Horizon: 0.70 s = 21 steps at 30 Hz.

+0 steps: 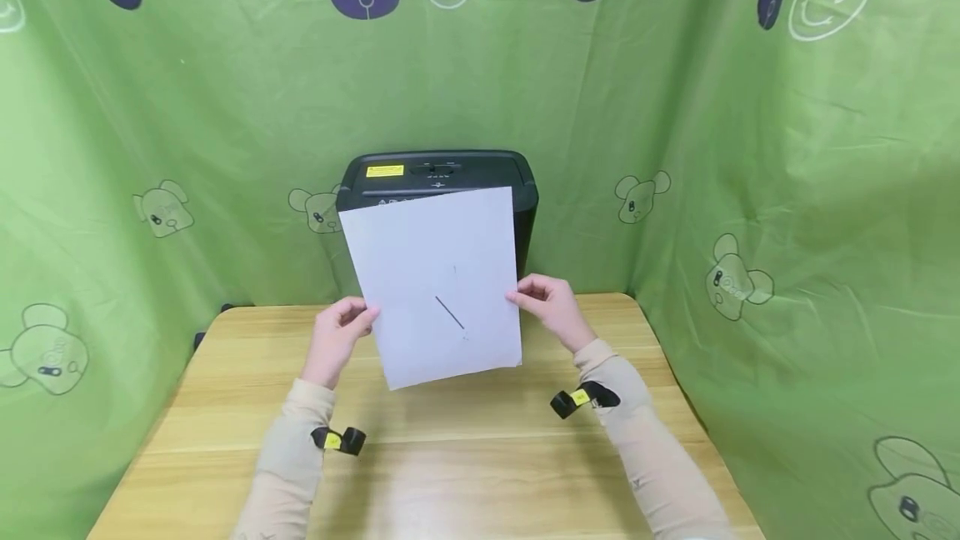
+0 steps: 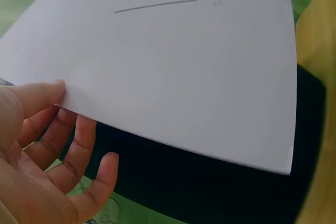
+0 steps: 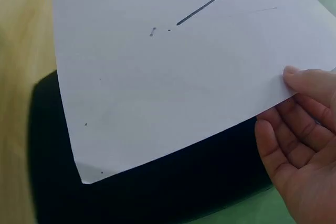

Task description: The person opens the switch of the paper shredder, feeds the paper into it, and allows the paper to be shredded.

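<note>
A white sheet of paper (image 1: 442, 257) with a short dark line on it is held up, slightly tilted, in front of a black paper shredder (image 1: 480, 161). My left hand (image 1: 339, 338) pinches its left edge, thumb on the near face and fingers behind. On the opposite edge, my right hand (image 1: 553, 307) grips the sheet the same way. Small dark specks show on the paper (image 3: 131, 87) in the right wrist view. The sheet covers most of the shredder's front and part of its top; whether the paper touches it I cannot tell.
The shredder stands at the back of a wooden table (image 1: 450, 473). Green curtain (image 1: 225, 90) with cartoon prints hangs behind and on both sides. A black strap with a small camera (image 1: 348, 440) sits on the left wrist, and a similar camera (image 1: 566, 403) on the right.
</note>
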Available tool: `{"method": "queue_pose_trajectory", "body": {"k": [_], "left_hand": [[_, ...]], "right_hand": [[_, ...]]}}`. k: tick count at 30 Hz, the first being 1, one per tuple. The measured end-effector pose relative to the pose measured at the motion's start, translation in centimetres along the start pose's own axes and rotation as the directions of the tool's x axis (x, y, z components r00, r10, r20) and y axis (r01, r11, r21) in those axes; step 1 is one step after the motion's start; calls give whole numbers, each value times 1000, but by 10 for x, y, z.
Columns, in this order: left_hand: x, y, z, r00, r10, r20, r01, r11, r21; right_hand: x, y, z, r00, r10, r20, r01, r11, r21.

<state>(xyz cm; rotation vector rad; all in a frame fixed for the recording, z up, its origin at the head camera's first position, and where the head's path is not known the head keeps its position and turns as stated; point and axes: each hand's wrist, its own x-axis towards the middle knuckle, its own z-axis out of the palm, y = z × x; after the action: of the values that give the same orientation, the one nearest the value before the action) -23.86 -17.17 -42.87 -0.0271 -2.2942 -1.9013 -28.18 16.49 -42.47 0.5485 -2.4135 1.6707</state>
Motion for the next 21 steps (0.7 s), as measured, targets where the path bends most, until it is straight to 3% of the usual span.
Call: {"method": "queue_pose_trajectory", "body": {"k": [9,15,21], "left_hand": [[26,46,-13,991,131,40,-135,982,131],[39,89,-21,969,243,35,-245,948,205],[52,133,-27,956,293,10,-290,938,190]], "right_hand": [[18,-47,-30,999,-39,36,42,996,-80],[36,-77,-45,997,-80,3,80,990,-114],[58,-107,-54,990,-116,-74,107,987,-119]]}}
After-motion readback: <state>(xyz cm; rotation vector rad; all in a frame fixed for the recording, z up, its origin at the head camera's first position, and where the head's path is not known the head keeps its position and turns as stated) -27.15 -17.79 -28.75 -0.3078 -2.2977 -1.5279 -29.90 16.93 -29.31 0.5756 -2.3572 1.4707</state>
